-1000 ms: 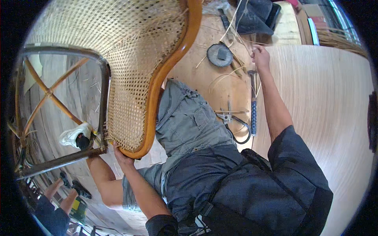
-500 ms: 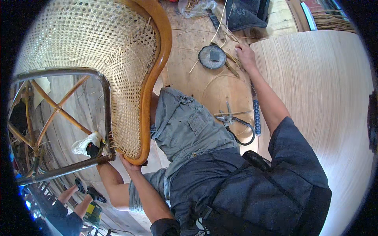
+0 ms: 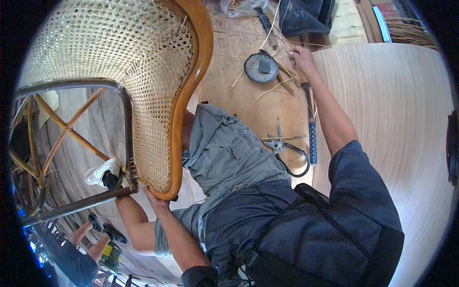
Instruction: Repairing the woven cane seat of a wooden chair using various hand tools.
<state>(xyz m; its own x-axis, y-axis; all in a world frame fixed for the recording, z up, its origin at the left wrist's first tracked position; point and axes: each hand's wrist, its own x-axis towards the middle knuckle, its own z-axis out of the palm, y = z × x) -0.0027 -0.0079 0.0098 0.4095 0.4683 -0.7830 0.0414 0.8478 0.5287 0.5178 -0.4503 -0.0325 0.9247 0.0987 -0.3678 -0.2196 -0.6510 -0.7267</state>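
A cane chair (image 3: pixel 153 91) with a woven seat and a curved, polished wooden rim stands at my left. My left hand (image 3: pixel 157 200) is wrapped round the lower end of that rim, its fingers partly hidden behind it. My right hand (image 3: pixel 303 60) is over the workbench at the far right, fingers pinched together. Something small and pale shows at its fingertips, too small to name. Just left of it lies a round dark dish (image 3: pixel 261 68) with a grey block on it. Thin cane strands (image 3: pixel 267 90) curl about the dish. A hammer (image 3: pixel 311 124) with a wrapped handle lies below the hand.
Pliers (image 3: pixel 277 145) and a dark loop lie on the bench (image 3: pixel 229 95) near my thigh. A dark bag (image 3: pixel 306 19) and a plastic bag (image 3: pixel 246 8) are at the back. A pale wood panel (image 3: pixel 382 119) fills the right. Another person's legs (image 3: pixel 91 239) show at lower left.
My right hand has risen slightly, and the hammer's upper part now shows below it. The cane strand beside the dish has shifted. My left hand stays on the chair rim.
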